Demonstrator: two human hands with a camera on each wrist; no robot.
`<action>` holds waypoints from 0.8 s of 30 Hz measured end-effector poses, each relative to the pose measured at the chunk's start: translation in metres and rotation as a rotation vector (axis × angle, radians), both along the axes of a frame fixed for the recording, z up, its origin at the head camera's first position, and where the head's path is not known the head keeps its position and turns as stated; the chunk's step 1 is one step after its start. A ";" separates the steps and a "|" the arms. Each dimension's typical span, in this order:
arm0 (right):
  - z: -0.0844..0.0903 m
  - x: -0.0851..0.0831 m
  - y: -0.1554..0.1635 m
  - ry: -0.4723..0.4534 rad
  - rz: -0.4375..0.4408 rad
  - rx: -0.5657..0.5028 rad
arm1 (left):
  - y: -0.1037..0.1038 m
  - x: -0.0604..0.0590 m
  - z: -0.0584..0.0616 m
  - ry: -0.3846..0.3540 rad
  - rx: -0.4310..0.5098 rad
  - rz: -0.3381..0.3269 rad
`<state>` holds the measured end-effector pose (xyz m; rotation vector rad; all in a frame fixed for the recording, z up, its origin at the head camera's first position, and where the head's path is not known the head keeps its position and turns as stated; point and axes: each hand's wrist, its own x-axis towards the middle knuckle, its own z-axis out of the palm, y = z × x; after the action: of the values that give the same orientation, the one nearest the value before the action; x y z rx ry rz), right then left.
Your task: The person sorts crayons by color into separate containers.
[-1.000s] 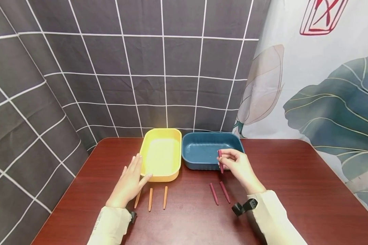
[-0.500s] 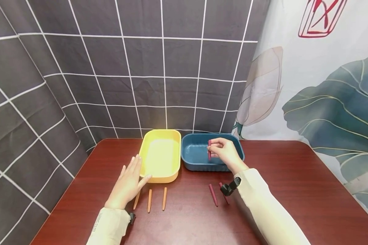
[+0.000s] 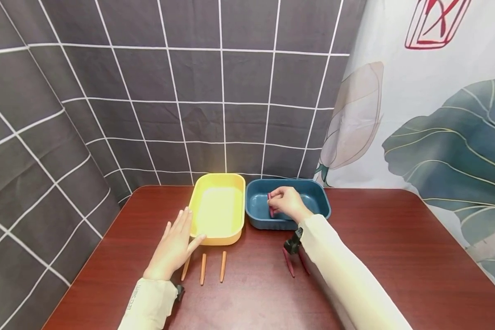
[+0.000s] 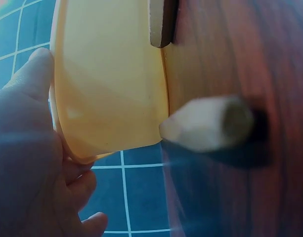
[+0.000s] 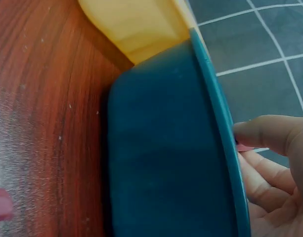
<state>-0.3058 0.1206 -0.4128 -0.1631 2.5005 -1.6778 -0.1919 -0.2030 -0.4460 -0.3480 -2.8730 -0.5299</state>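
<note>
My right hand [image 3: 288, 202] pinches a dark red crayon [image 3: 271, 211] between thumb and fingers, inside the blue bin [image 3: 272, 224]. In the right wrist view the bin's wall hides most of that crayon. My left hand [image 3: 171, 250] lies against the left front corner of the yellow bin [image 3: 218, 240], fingers straight and thumb along its front edge. Two more dark red crayons [image 3: 288, 263] lie on the table under my right wrist, partly covered by it. Several orange crayons [image 3: 203, 269] lie in front of the yellow bin, one partly behind my left hand.
The two bins stand side by side at the back of the reddish-brown table [image 3: 396, 247]. Behind it hangs a dark grey cloth [image 3: 194, 73] with white grid lines. A white leaf-patterned curtain [image 3: 412, 91] hangs at the right.
My right hand has moved left and over the blue bin's front rim, lowering the dark red crayon into the bin. My left hand has stayed on the yellow bin.
</note>
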 end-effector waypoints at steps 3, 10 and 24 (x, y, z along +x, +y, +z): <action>-0.002 -0.005 -0.007 -0.011 0.001 0.045 | 0.000 0.000 0.000 -0.001 0.003 0.004; -0.009 -0.011 -0.017 -0.016 0.005 0.230 | 0.000 0.000 0.001 -0.001 0.008 0.001; 0.005 0.000 -0.012 0.010 -0.017 0.176 | 0.000 0.000 -0.001 -0.012 0.016 0.006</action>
<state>-0.3060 0.1084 -0.4075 -0.1333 2.6471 -1.4561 -0.1917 -0.2027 -0.4471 -0.3350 -2.8785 -0.5550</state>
